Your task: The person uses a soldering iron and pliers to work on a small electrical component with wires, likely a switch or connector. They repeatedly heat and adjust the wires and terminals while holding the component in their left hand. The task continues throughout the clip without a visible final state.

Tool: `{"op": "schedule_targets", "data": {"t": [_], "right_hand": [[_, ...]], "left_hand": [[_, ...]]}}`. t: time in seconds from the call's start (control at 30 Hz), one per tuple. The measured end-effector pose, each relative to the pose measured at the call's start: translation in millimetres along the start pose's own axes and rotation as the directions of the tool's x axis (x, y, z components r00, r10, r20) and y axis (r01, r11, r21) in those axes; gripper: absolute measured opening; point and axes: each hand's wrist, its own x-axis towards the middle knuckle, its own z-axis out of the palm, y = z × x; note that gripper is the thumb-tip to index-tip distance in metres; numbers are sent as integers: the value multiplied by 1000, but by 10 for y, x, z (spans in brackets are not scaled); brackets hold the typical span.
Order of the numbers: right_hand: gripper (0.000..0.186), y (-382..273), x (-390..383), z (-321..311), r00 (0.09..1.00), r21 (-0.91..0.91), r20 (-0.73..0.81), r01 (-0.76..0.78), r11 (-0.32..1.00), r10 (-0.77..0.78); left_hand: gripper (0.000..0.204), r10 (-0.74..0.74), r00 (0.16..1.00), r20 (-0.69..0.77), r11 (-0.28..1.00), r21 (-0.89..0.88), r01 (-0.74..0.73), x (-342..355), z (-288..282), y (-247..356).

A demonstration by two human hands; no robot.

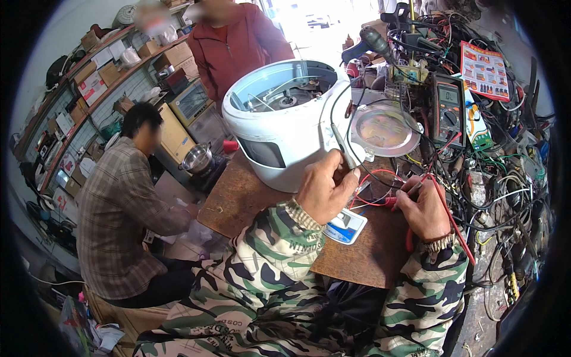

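Observation:
My left hand (324,187) is closed in a pinch around a grey pen-shaped probe (340,140) with a black lead, held upright beside a round white appliance housing (285,152). The housing has an open top and a dark window in its side. To the right, my right hand (427,208) is closed too, its fingertips on a red test probe (386,202) that points left toward thin wires. Red leads loop around this hand. Under my left hand lies a small white and blue flat piece (346,227), partly covered. A multimeter (449,110) stands at the right, its display lit.
The wooden tabletop (357,265) carries the housing, and a round metal plate (383,128) lies behind my hands. Tangled cables (499,190) crowd the right side. One person in plaid (122,208) sits at the left; another in a maroon jacket (235,50) stands behind the housing.

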Motion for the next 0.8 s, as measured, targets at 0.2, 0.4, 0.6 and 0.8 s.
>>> {"op": "schedule_targets", "data": {"t": [0.2,0.4,0.6,0.8], "right_hand": [[16,31,0,69,1000,42,7,29,999,-30],[19,94,14,85,993,172,54,95,981,-106],[22,-205,-58,-15,962,514,268,-191,836,55],[17,-638,-542,214,976,818,189,-218,532,110]], "left_hand": [[15,185,962,-203,957,262,-128,-176,111,91],[21,244,911,-332,946,287,-149,-406,100,114],[22,205,837,-508,978,134,-158,-800,-67,124],[25,43,857,-514,985,-123,-124,-1022,-184,159]]}}
